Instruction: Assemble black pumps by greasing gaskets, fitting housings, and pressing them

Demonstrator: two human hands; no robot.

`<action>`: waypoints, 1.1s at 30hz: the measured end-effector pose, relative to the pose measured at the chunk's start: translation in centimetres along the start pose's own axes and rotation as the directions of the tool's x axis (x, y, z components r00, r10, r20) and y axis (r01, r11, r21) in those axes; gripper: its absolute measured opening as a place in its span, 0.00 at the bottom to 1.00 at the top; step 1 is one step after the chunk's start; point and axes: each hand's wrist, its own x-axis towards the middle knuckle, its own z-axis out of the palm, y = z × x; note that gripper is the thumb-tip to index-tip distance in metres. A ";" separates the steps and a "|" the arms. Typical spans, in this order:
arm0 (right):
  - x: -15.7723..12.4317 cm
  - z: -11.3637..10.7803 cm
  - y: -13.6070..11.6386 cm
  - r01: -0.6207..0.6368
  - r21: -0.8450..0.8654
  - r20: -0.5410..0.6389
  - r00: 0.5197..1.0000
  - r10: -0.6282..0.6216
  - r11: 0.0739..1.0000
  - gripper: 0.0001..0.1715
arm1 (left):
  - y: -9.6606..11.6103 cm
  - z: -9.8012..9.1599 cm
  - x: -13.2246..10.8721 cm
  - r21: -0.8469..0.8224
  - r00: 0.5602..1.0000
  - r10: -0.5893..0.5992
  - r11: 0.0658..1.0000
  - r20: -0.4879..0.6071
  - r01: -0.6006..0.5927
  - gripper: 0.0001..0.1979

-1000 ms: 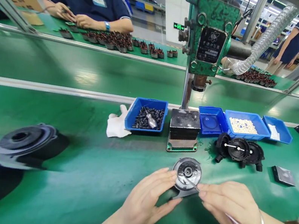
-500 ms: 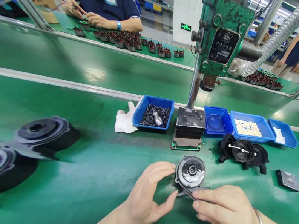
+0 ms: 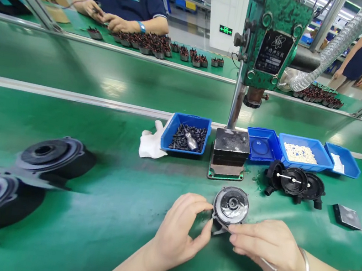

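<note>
A round black plastic housing (image 3: 232, 205) with a shiny ringed disc and a central hub lies on the green bench in front of me. At its left side, my left hand (image 3: 182, 228) curls its index finger and thumb against the rim, gripping the edge. My right hand (image 3: 269, 249) pinches a thin metal tool (image 3: 268, 264), whose rear end shows below the fingers. Its tip, at the housing's lower right rim, is hidden by my fingertips.
Behind the housing stands a green hand press (image 3: 275, 40) above a black block (image 3: 231, 146). Blue bins (image 3: 183, 153) hold black parts and cream pieces. Black housings (image 3: 294, 181), a small black block (image 3: 347, 217), a white glove (image 3: 152, 142) and larger-looking housings (image 3: 49, 155) lie around. A co-worker (image 3: 120, 0) sits opposite.
My right hand has moved slightly left along the housing's lower rim, and the tool's front part is now covered. The left thumb has moved slightly up and left.
</note>
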 end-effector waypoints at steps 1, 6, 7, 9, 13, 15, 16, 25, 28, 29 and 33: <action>0.1 0.0 0.0 0.005 0.007 -0.015 1.000 -0.005 1.000 0.11 | 0.0 0.0 0.0 0.000 1.000 -0.002 1.000 -0.001 0.002 0.14; 1.0 -1.5 -0.4 -0.041 -0.002 -0.138 0.990 0.041 0.999 0.13 | -0.1 0.0 0.0 -0.011 1.000 -0.010 1.000 0.003 0.010 0.14; 1.2 -1.9 -0.5 -0.069 -0.002 -0.161 0.985 0.068 0.998 0.13 | -0.1 0.0 0.0 -0.012 1.000 -0.012 1.000 0.007 0.012 0.14; 1.4 -2.5 -0.7 -0.117 0.011 -0.206 0.971 0.117 0.993 0.13 | -0.2 0.1 -0.1 -0.009 1.000 -0.018 1.000 0.014 0.019 0.13; 1.2 -2.7 -0.7 -0.142 0.062 -0.245 0.957 0.153 0.988 0.12 | -0.4 0.3 0.0 -0.001 1.000 -0.030 1.000 0.008 0.030 0.11; 0.8 -2.5 -0.6 -0.145 0.086 -0.239 0.957 0.162 0.986 0.13 | -0.4 0.2 0.2 -0.014 0.998 -0.055 0.998 0.006 0.056 0.11; 0.6 -2.5 -0.6 -0.154 0.096 -0.240 0.955 0.172 0.983 0.13 | -0.4 0.0 0.3 -0.024 0.997 -0.077 0.997 0.013 0.078 0.10; -2.5 -1.3 -0.3 -0.173 0.186 -0.243 0.946 0.215 0.967 0.13 | 1.2 -1.1 1.6 -0.035 0.963 -0.222 0.973 0.150 0.230 0.07; -3.3 -1.2 -0.1 -0.140 0.191 -0.231 0.956 0.183 0.971 0.13 | 1.6 -1.1 2.1 -0.002 0.931 -0.290 0.955 0.223 0.298 0.09; -3.5 -1.2 -0.1 -0.128 0.191 -0.225 0.960 0.170 0.973 0.13 | 1.7 -1.1 2.2 0.006 0.920 -0.315 0.946 0.235 0.323 0.08; -4.6 -1.3 0.1 -0.114 0.194 -0.180 0.972 0.149 0.974 0.12 | 2.2 -1.1 2.7 0.025 0.877 -0.410 0.908 0.249 0.418 0.05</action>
